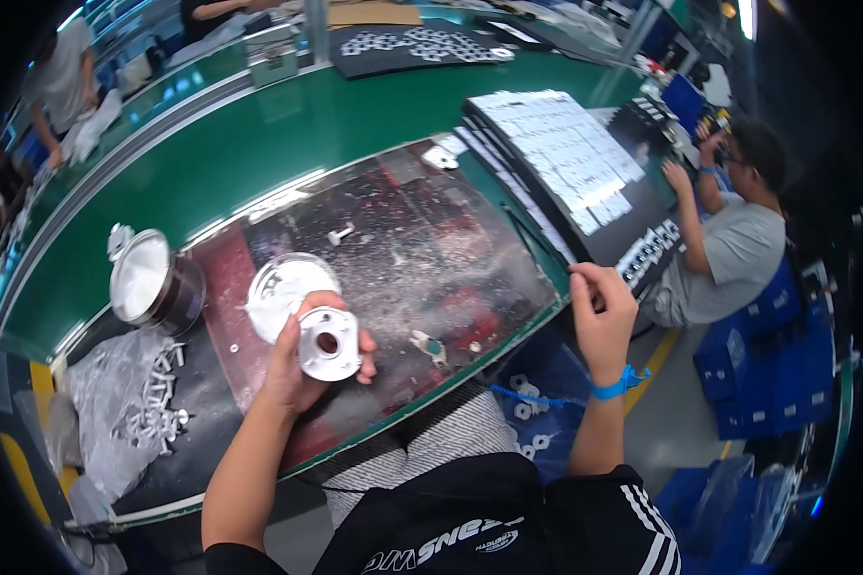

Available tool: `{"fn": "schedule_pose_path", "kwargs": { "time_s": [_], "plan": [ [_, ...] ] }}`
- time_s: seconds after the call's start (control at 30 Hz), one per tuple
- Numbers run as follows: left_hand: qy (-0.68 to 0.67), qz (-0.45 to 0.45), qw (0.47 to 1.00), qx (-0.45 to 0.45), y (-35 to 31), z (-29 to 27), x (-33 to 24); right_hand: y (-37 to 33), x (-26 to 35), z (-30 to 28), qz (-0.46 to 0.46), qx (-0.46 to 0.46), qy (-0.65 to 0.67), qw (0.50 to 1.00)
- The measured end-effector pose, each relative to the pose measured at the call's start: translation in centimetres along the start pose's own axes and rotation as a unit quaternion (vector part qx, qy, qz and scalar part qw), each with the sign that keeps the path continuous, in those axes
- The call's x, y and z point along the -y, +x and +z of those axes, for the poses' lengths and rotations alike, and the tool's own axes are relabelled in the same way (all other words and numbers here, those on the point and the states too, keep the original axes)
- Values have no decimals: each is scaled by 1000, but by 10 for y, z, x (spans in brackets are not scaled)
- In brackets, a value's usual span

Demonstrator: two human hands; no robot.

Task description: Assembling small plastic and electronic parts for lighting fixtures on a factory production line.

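Note:
My left hand point(288, 374) is wrapped round a white flanged ring part point(343, 362) with a dark round hole in its middle, held above the near part of the worn work board point(403, 259). Just behind it lies a round white dish or lid point(276, 283). Off to the right, past the board's edge, my right hand point(609, 311) is raised with thumb and forefinger pinched. Whatever may be between those fingertips is too small to make out. A small white T-shaped piece point(340, 234) rests on the board.
On the left stand a tin with white contents point(187, 302) and a plastic bag with several white stemmed pieces point(153, 407). Stacked black trays of white parts point(547, 144) rise at the right. A co-worker point(738, 230) sits beyond, near blue bins point(767, 383).

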State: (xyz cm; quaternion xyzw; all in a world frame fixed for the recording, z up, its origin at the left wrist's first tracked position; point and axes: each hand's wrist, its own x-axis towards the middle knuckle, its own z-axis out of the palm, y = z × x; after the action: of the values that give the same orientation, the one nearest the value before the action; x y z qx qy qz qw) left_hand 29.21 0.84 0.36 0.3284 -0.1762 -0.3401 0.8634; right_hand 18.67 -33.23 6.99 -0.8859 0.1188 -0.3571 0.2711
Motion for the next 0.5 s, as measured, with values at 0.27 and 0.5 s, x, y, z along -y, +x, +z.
{"fn": "schedule_pose_path", "kwargs": {
  "time_s": [0.27,0.5],
  "plan": [
    [-2,7,999,-51,-7,-4,5,-11,-115,-63,101,-82,-128,983],
    [-4,8,998,-69,-4,-2,13,-1,-124,-68,78,-75,-132,985]
  ]
}}
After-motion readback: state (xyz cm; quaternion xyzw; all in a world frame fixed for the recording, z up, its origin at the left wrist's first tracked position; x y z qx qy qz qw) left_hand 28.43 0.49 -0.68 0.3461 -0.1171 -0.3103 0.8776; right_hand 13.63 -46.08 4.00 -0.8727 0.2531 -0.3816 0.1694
